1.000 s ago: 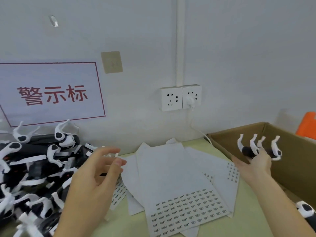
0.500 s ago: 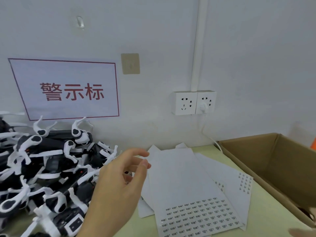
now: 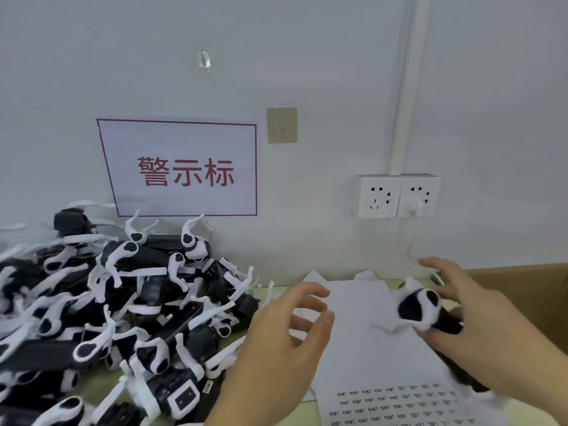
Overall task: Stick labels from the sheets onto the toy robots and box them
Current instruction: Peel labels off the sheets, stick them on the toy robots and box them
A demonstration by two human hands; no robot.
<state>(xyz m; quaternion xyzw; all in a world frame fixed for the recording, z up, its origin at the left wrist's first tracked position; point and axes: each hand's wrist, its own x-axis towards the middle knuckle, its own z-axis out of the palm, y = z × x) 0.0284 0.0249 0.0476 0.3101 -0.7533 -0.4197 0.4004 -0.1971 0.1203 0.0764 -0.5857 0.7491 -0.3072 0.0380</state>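
Observation:
My right hand [image 3: 482, 336] holds a black and white toy robot [image 3: 416, 309], blurred by motion, above the label sheets [image 3: 378, 358]. The sheets lie overlapped on the table, and rows of small printed labels [image 3: 396, 401] show at the near end. My left hand [image 3: 276, 352] hovers over the sheets' left edge with its fingers loosely curved and nothing in it. A large pile of black and white toy robots [image 3: 123, 302] fills the table on the left. The cardboard box [image 3: 522, 275] shows at the right edge, mostly hidden behind my right hand.
A white wall stands close behind the table, with a red-lettered sign [image 3: 181, 170] and a double socket [image 3: 396, 195] with a plugged-in white cable. The robot pile reaches the wall and the table's left side.
The view has swung left. My right hand, which was out at the box, has come back over the sheets holding a toy robot. My left hand stays above the sheets' left edge.

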